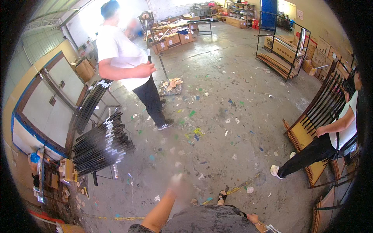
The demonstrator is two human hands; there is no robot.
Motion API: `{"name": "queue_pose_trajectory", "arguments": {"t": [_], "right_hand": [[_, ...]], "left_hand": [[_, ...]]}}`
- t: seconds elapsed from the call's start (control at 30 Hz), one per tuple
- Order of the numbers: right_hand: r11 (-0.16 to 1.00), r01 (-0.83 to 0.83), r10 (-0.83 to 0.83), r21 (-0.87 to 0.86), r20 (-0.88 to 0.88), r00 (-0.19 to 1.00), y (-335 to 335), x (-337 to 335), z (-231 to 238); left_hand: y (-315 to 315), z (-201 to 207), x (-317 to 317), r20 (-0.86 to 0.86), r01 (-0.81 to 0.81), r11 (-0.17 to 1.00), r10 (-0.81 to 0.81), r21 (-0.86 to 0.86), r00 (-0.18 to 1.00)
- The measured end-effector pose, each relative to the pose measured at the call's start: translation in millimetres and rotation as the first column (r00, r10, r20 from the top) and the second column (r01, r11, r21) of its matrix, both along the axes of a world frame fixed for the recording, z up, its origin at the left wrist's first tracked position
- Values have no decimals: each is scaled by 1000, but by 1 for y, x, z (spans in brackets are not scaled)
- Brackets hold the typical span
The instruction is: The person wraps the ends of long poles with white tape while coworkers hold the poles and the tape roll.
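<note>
My left hand (177,185) stretches forward over the floor (225,155), too blurred to tell whether its fingers are spread or closed. My right hand (252,218) is low at my side, its grip unclear, right by a white item (271,228) cut off below. Stacked black rods (97,151) lie left of my left hand; one co-worker (116,44) stands ahead of it, another (351,112) right of both hands.
</note>
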State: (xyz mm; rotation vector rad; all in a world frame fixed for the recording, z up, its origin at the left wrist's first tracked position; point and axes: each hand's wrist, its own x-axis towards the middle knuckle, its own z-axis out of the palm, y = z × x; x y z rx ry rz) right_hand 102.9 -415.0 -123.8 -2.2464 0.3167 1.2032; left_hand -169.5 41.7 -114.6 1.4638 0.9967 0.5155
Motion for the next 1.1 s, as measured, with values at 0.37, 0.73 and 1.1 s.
{"name": "queue_pose_trajectory", "arguments": {"t": [0.37, 0.73, 1.1], "right_hand": [[980, 97, -102, 173, 20, 995, -11, 35, -61], [986, 78, -75, 147, -25, 997, -36, 34, -58], [924, -363, 247, 117, 542, 803, 3, 63, -33]], "left_hand": [[65, 281, 101, -289, 132, 483, 267, 866, 919], [258, 367, 113, -418, 474, 126, 696, 872, 584], [240, 366, 146, -551, 361, 541, 239, 759, 800]]}}
